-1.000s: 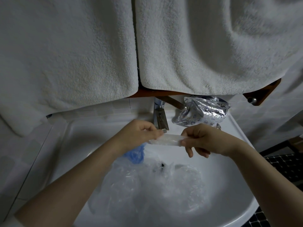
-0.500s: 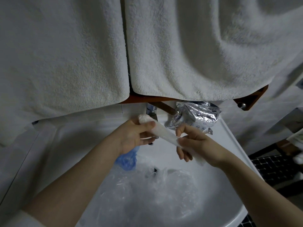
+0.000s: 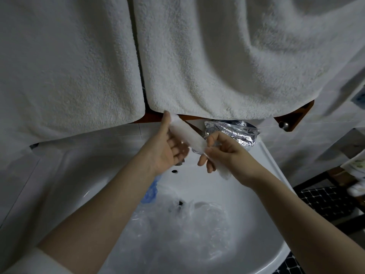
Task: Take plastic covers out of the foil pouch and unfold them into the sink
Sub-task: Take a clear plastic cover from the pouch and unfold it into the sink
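A folded white plastic cover [image 3: 187, 135] stretches as a long strip between my hands, above the white sink [image 3: 262, 155]. My left hand [image 3: 167, 147] holds its upper end with thumb raised and fingers loosely spread. My right hand [image 3: 223, 153] pinches the strip lower down, and the strip's tail hangs below my right palm. The crumpled silver foil pouch [image 3: 233, 131] lies on the sink's back right ledge, behind my right hand. Clear unfolded covers [image 3: 183, 230] lie bunched in the basin, with a blue one [image 3: 152, 192] partly hidden under my left forearm.
Two thick white towels [image 3: 217, 62] hang over a wooden rail [image 3: 292, 119] just above the sink, close to my left thumb. The tap is mostly hidden behind my hands. A dark tiled floor [image 3: 324, 202] shows at the right.
My left hand has risen toward the towels and opened its fingers. The folded cover has lengthened from a short horizontal roll into a long slanted strip, with its tail hanging under my right hand.
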A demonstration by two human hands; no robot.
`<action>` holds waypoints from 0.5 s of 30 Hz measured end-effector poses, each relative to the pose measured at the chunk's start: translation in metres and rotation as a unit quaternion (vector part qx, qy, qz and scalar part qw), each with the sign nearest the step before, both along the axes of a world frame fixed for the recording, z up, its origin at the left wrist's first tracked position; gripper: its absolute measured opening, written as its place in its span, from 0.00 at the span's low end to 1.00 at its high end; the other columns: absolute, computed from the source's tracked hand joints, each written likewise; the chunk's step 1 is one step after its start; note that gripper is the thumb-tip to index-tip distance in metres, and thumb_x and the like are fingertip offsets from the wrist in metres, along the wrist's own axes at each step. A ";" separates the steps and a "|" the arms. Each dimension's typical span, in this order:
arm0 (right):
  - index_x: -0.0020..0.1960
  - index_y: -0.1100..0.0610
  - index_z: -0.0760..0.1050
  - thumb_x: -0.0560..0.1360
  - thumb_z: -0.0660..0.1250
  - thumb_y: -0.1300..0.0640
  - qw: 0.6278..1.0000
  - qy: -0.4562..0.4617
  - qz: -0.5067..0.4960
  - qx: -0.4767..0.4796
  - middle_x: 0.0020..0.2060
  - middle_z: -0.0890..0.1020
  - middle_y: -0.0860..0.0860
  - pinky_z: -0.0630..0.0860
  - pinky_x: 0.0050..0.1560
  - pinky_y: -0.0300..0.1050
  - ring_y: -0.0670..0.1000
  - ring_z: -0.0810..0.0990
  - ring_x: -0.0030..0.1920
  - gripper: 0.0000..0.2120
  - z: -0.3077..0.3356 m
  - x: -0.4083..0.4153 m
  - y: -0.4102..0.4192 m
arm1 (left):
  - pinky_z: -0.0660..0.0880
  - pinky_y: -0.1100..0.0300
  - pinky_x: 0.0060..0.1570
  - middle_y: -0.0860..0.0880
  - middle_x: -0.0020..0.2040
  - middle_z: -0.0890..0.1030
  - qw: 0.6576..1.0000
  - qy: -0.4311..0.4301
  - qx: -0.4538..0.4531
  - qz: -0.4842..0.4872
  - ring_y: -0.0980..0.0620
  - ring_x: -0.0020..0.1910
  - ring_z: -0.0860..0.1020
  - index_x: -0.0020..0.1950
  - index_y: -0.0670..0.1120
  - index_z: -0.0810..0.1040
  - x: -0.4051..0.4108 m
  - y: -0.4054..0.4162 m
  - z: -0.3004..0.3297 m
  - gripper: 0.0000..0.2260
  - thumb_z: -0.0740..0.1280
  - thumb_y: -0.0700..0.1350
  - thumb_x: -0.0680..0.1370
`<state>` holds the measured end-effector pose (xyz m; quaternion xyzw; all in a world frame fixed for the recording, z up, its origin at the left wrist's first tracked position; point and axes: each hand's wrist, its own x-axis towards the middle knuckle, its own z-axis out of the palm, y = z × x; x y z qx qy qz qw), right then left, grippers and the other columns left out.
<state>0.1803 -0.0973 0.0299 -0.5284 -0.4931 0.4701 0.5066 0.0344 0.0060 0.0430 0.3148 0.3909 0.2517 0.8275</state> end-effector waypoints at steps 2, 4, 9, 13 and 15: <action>0.44 0.58 0.66 0.79 0.58 0.67 1.000 -0.001 -0.008 -0.002 0.34 0.82 0.56 0.72 0.32 0.40 0.53 0.76 0.29 0.07 -0.002 -0.002 -0.001 | 0.79 0.57 0.47 0.44 0.52 0.83 0.997 0.010 0.021 -0.071 0.50 0.47 0.82 0.59 0.43 0.76 0.003 -0.015 -0.008 0.27 0.66 0.61 0.69; 0.45 0.58 0.66 0.79 0.59 0.65 1.000 -0.019 -0.006 -0.020 0.34 0.82 0.55 0.71 0.32 0.39 0.52 0.77 0.30 0.05 -0.004 -0.001 -0.002 | 0.80 0.62 0.40 0.44 0.45 0.84 0.995 0.026 0.051 -0.077 0.53 0.39 0.82 0.56 0.41 0.77 0.009 -0.027 -0.014 0.15 0.66 0.51 0.76; 0.46 0.62 0.70 0.78 0.60 0.64 0.995 -0.067 0.018 -0.067 0.41 0.83 0.59 0.74 0.34 0.40 0.54 0.81 0.35 0.03 -0.006 0.008 -0.008 | 0.79 0.63 0.40 0.43 0.48 0.83 0.995 0.063 0.066 -0.032 0.51 0.44 0.82 0.58 0.41 0.76 0.012 -0.020 -0.021 0.10 0.64 0.44 0.79; 0.46 0.61 0.74 0.77 0.62 0.62 0.994 -0.034 0.029 -0.104 0.44 0.84 0.58 0.77 0.37 0.43 0.53 0.83 0.43 0.03 -0.004 0.018 -0.017 | 0.80 0.62 0.39 0.40 0.53 0.82 0.994 0.069 0.075 -0.043 0.49 0.45 0.82 0.61 0.38 0.74 0.014 -0.018 -0.021 0.13 0.64 0.44 0.79; 0.47 0.61 0.76 0.71 0.60 0.61 0.992 0.008 0.048 -0.114 0.46 0.84 0.59 0.78 0.37 0.42 0.55 0.83 0.48 0.08 -0.002 0.021 -0.019 | 0.80 0.62 0.39 0.40 0.53 0.82 0.995 0.051 0.073 -0.048 0.49 0.44 0.83 0.61 0.38 0.74 0.015 -0.017 -0.019 0.13 0.63 0.43 0.79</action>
